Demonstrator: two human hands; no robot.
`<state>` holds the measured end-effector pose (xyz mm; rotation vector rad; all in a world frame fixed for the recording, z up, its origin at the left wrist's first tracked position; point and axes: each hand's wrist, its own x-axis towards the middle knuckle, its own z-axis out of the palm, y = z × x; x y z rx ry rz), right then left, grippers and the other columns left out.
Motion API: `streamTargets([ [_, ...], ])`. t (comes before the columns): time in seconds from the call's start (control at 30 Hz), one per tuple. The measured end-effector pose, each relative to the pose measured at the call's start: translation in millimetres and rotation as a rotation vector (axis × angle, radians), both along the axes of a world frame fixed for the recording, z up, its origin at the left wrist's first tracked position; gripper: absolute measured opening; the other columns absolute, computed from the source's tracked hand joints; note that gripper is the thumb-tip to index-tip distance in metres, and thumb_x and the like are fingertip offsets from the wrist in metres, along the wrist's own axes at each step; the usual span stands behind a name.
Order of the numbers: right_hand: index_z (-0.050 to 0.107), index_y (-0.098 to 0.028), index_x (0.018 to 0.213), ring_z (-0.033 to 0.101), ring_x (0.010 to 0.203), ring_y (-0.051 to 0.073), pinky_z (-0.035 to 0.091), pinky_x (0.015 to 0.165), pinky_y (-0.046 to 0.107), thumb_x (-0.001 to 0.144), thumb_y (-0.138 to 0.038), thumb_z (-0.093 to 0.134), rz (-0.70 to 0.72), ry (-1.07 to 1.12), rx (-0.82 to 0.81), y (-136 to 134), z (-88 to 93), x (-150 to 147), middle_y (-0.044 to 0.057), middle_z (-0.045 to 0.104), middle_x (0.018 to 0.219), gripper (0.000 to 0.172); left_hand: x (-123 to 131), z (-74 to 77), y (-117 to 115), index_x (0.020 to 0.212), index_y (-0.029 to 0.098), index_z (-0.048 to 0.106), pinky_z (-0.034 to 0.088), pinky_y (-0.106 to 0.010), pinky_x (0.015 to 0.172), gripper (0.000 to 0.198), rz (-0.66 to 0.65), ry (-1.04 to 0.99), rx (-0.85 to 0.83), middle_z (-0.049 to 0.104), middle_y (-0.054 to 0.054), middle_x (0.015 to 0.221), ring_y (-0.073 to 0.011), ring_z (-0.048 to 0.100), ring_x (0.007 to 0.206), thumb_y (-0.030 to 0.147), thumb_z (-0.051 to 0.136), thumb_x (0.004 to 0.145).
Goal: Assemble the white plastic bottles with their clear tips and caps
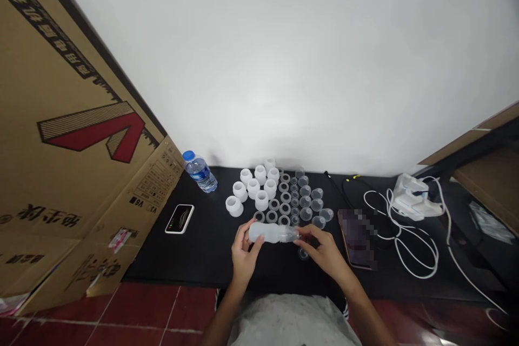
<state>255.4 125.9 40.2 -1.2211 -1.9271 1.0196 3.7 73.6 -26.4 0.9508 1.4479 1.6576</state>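
Observation:
Both my hands hold a frosted plastic bottle (270, 232) level above the black table. My left hand (245, 254) wraps its wide end, and my right hand (322, 251) grips the narrow neck end. Just beyond the bottle stand rows of white plastic collars (253, 189), grey rings (284, 205) and clear round caps (308, 200). The nearest rings almost touch the bottle. A small clear piece (303, 253) sits on the table under my right fingers, partly hidden by them.
A blue-capped water bottle (200, 173) lies tilted at the table's back left, and a white-edged flat device (179, 219) lies near it. A large cardboard sheet (81, 119) leans at left. On the right are a blurred phone (357, 238), white cable (417, 243) and white device (413, 197).

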Motion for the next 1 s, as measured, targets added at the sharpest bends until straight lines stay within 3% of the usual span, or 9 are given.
streamTargets([
  [0.17,0.08,-0.023,0.114,0.072,0.078,0.022,0.058,0.072,0.031,0.099,-0.054,0.075,0.023,0.013,0.005,-1,-0.3,3,0.005,0.077,0.09,0.035,-6,5.0,0,0.123,0.02,0.078,0.062,-0.036,0.093,0.045,-0.013,0.106,0.018,0.075,-0.013,0.122,-0.03,0.075,0.111,0.048,0.085,0.088],
  [0.3,0.08,-0.023,0.113,0.073,0.084,0.023,0.059,0.077,0.032,0.101,-0.051,0.075,0.078,0.037,0.037,-1,1.2,2,0.007,0.077,0.097,0.031,-19,13.9,2,0.113,0.02,0.082,0.056,-0.029,0.072,0.032,-0.148,0.283,0.027,0.071,-0.008,0.099,-0.0236,0.071,0.087,0.045,0.08,0.092],
  [0.4,0.078,-0.022,0.109,0.071,0.085,0.022,0.058,0.078,0.032,0.101,-0.051,0.074,0.105,0.056,0.069,0,4.9,-1,0.007,0.075,0.099,0.03,-22,21.8,3,0.098,0.02,0.083,0.048,-0.028,0.068,0.027,-0.25,0.366,0.046,0.068,-0.006,0.088,-0.0215,0.066,0.077,0.044,0.07,0.099],
  [0.7,0.08,-0.023,0.104,0.068,0.081,0.021,0.055,0.076,0.031,0.099,-0.057,0.076,0.155,0.05,0.06,6,17.9,-2,0.006,0.072,0.091,0.035,-11,27.6,3,0.08,0.019,0.074,0.041,-0.029,0.068,0.043,-0.228,0.274,0.01,0.062,-0.004,0.079,-0.0209,0.059,0.074,0.052,0.061,0.104],
  [1.0,0.074,-0.023,0.087,0.066,0.079,0.02,0.055,0.074,0.03,0.096,-0.059,0.079,0.152,0.168,0.052,5,28.0,-14,0.004,0.07,0.089,0.038,-14,39.5,13,0.086,0.019,0.08,0.04,-0.03,0.065,0.046,-0.238,0.244,0.064,0.06,-0.004,0.076,-0.0203,0.057,0.07,0.05,0.054,0.108],
])
